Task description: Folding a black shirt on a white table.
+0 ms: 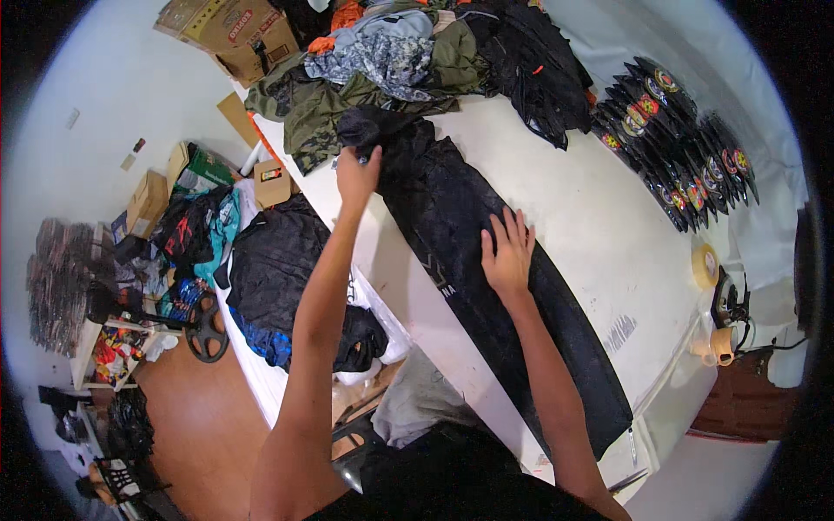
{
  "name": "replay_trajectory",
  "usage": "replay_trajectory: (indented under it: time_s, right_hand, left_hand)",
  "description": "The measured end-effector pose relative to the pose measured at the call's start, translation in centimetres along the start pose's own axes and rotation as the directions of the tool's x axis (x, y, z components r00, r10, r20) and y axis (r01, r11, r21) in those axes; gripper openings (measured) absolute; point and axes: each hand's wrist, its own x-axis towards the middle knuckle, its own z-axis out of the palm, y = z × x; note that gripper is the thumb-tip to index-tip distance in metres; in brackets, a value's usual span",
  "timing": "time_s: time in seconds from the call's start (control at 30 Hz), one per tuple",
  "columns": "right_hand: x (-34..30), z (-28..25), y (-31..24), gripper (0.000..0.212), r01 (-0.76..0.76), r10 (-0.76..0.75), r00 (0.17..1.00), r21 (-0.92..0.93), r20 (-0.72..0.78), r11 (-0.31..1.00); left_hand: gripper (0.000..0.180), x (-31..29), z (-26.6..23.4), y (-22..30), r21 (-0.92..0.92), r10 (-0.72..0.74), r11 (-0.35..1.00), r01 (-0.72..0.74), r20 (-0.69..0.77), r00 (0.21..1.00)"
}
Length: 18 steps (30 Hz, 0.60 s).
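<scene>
A long black garment (469,226), apparently trousers folded lengthwise, lies diagonally over the white table (573,191). A pale print shows along its left edge. At its far, bunched end my left hand (358,178) is closed on the cloth, thumb and fingers pinching the edge. My right hand (508,252) rests flat on the middle of the garment, its fingers spread. The far end touches a heap of clothes (373,61) in camouflage, olive, grey and black.
Rows of black plastic-wrapped packs (673,143) sit at the far right. A tape roll (704,266) stands by the right edge, near an orange tape dispenser (717,347). Left of the table, a lower surface bears dark clothes (274,260). A cardboard box (234,39) is behind.
</scene>
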Motion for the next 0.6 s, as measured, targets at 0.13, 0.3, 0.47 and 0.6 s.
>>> replay_trajectory:
  time_s: [0.13, 0.3, 0.47, 0.6]
  right_hand:
    - [2.8, -0.4, -2.6, 0.064, 0.041, -0.042, 0.999, 0.100, 0.011, 0.994]
    - [4.1, 2.9, -7.6, 0.095, 0.113, -0.124, 0.932, 0.054, 0.339, 0.992]
    - [3.3, 3.0, -4.7, 0.097, 0.054, -0.050, 0.929, -0.001, 0.367, 0.999]
    - [4.2, 3.2, -4.8, 0.090, 0.035, -0.071, 0.935, 0.107, 0.348, 0.994]
  left_hand:
    - [0.061, 2.1, 2.6, 0.8, -0.075, -0.553, 0.757, 0.649, 0.455, 0.698]
    - [0.039, 4.1, 1.6, -5.5, -0.123, -0.428, 0.809, 0.574, 0.546, 0.720]
    - [0.023, 2.6, 3.0, 1.1, -0.548, -0.241, 0.364, 0.754, 0.726, 0.644]
    - [0.024, 3.1, 2.0, 1.3, -0.637, -0.216, 0.214, 0.740, 0.708, 0.672]
